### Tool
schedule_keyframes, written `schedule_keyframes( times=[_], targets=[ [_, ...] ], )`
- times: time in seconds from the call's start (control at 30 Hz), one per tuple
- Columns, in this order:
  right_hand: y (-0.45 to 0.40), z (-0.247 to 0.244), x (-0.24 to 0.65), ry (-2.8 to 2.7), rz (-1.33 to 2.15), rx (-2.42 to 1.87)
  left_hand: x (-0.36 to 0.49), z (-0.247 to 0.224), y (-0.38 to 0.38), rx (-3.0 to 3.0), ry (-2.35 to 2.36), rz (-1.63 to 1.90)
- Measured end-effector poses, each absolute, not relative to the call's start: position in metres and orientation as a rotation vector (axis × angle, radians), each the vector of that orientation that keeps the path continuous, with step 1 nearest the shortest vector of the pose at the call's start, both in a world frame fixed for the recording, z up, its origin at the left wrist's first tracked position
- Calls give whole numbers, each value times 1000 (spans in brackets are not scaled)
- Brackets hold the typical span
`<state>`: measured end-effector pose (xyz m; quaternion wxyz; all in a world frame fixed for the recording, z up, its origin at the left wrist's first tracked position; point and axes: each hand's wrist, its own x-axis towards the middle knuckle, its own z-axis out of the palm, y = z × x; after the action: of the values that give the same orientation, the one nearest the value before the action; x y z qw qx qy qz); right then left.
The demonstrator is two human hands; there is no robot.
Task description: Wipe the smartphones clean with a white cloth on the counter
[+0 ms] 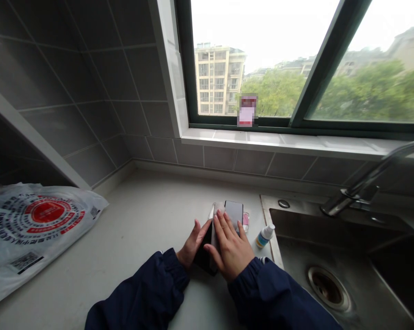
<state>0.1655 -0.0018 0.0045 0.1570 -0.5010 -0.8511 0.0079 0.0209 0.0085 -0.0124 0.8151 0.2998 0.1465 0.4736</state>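
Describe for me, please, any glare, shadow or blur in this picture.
Head view: the sky beyond the window is washed out white; head view: the left wall tiles lie dim; head view: the faucet glints; head view: a pixelated patch masks something low on the window; head view: the right hand looks fairly sharp.

Fingers partly hide the dark device; the faucet is cut off.

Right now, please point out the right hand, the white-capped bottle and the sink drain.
Right hand (232, 250): head view, on the back of the hand.
White-capped bottle (264, 237): head view, on its body.
Sink drain (328, 288): head view, on its central opening.
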Motion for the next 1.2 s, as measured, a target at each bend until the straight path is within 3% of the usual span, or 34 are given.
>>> schedule_keyframes(
  times=[0.23,0.7,1.2],
  targets=[
    [-9,0,161,-2446,-10,-1352,18,-16,9,580,348,1026],
    [-46,-9,143,-2643,267,-1067,10,-4,13,345,460,1073],
    [-44,8,151,-2636,461,-1105,10,-4,11,310,545,1067]
  ],
)
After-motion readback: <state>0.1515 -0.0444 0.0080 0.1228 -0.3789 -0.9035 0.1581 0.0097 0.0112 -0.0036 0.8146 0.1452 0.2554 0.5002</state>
